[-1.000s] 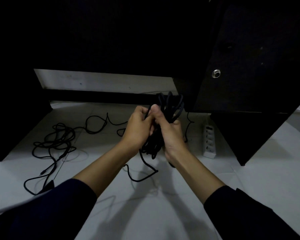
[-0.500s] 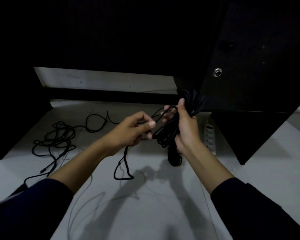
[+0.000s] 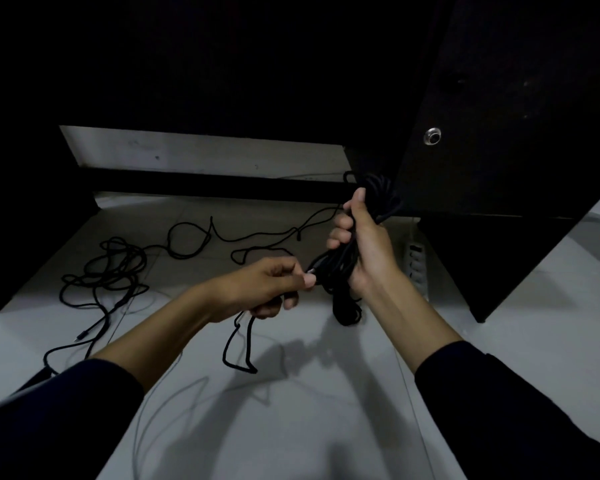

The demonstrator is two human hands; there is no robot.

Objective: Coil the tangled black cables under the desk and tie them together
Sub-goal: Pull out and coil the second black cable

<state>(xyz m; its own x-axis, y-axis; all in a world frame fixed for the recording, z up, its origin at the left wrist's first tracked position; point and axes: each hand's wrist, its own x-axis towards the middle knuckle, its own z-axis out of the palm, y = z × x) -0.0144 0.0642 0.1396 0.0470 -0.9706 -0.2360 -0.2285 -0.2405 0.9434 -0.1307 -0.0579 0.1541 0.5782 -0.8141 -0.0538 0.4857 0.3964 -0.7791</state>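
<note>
Right hand [image 3: 368, 247] grip: fist round cable coil [image 3: 347, 271] | left hand [image 3: 267, 285] grip: pinching cable end [image 3: 314, 270]

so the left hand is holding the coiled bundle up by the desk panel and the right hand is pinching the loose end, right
Not quite: the hands are swapped. In the head view the right hand holds the coiled bundle up by the desk panel, and the left hand pinches the loose end.
</note>
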